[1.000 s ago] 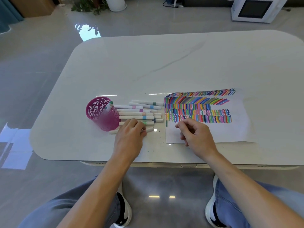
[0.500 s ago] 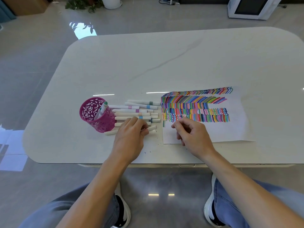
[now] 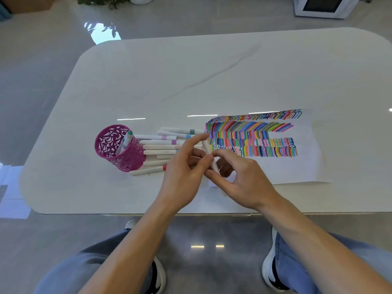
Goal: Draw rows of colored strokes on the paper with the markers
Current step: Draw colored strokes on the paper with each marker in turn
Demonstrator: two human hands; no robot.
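A white marker (image 3: 208, 150) is held upright-tilted between both hands, just above the table's near edge. My left hand (image 3: 184, 168) pinches its middle with thumb and fingers. My right hand (image 3: 241, 179) pinches the lower part of the same marker. Behind them lies the white paper (image 3: 305, 166), covered in rows of colored strokes (image 3: 252, 134). Several white markers (image 3: 161, 147) with colored bands lie side by side on the table left of the paper. A pink perforated cup (image 3: 118, 149) stands further left with two markers inside.
The white rounded table (image 3: 212, 77) stretches far behind the paper. A marker with a red tip (image 3: 148, 170) lies nearest the front of the pile. My knees and shoes show under the near edge. A white appliance (image 3: 322, 6) sits on the floor beyond.
My left hand lifted a marker out of the pile and carried it right. My right hand came off the paper's corner and took hold of the same marker.
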